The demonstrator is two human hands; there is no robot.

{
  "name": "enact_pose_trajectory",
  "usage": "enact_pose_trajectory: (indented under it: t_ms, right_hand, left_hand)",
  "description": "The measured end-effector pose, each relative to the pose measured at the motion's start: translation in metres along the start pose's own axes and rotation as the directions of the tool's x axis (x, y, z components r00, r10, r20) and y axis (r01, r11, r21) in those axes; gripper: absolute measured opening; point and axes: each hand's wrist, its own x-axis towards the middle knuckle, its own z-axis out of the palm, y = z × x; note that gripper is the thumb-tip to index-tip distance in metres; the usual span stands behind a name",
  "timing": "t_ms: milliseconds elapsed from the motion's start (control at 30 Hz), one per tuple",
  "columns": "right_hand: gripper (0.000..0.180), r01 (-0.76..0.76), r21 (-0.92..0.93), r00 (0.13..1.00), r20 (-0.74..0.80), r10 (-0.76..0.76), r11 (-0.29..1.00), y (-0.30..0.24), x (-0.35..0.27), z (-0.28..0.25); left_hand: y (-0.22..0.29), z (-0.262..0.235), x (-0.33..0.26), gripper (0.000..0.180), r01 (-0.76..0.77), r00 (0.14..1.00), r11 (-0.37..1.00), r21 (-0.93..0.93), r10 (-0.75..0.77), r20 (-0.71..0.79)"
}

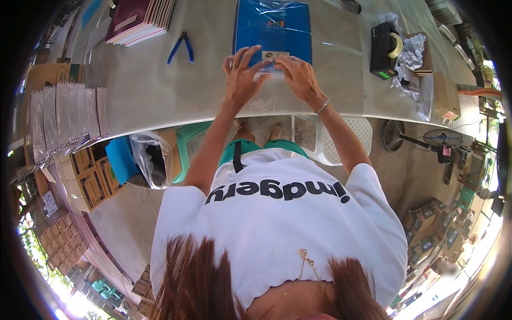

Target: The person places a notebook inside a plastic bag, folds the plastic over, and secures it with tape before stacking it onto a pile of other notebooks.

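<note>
A blue notebook (256,36) lies flat on the table in a clear plastic wrapper, its lower edge toward me. A small pale label (268,55) sits at the middle of that lower edge. My left hand (242,79) is over the notebook's lower left part, its fingers spread and apart, the index fingertip close to the label. On the other side, my right hand (302,80) has bent fingers pressed together at the label's right end. Whatever is between those fingertips is too small or hidden to make out.
Blue-handled pliers (181,49) lie left of the notebook, near a stack of maroon notebooks (140,20). A black tape dispenser (382,53) and crumpled plastic (412,53) are at right. Wrapped notebooks (66,114) stand at far left. A white plastic stool (341,140) is under the table edge.
</note>
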Motion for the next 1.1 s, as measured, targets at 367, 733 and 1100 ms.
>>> enact_pose_trajectory:
  t_ms: [367,733,1100]
  right_hand:
    - [0.020,0.046,-0.167,0.999,-0.010,-0.048,0.985,0.023,-0.027,-0.003]
    - [0.034,-0.725,-0.477,0.608,-0.782,0.138,0.497,0.186,-0.064,-0.129]
    - [0.018,-0.366,0.873,0.358,-0.188,0.915,0.322,0.227,-0.108,-0.184]
  left_hand:
    - [-0.023,0.026,0.002,0.014,-0.120,0.980,0.956,-0.268,0.157,0.120]
    - [-0.007,0.019,0.006,0.007,0.065,0.998,0.976,-0.209,-0.060,0.030]
    - [0.010,0.042,0.017,0.006,0.010,0.993,0.996,-0.093,-0.021,-0.113]
